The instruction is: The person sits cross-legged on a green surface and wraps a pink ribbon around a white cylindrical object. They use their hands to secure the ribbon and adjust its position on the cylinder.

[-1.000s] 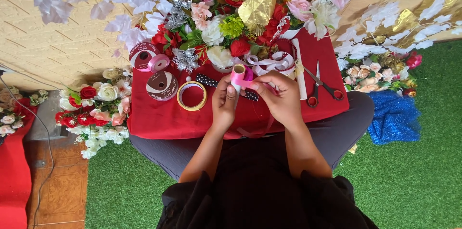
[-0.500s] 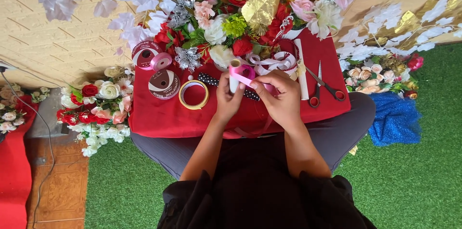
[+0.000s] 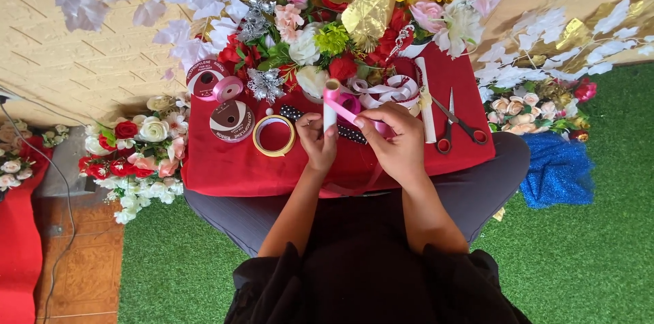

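At frame centre, the left hand grips an upright white tube while the right hand pinches pink ribbon drawn across it. Since a second ago the ribbon sits higher on the tube, so the wrapping looks further along. Scissors lie right on the red cloth.

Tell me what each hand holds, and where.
Left hand grips a white tube around its lower half. Right hand pinches the pink ribbon that runs from the tube's top, near its fingertips.

Pink ribbon farther around white tube.
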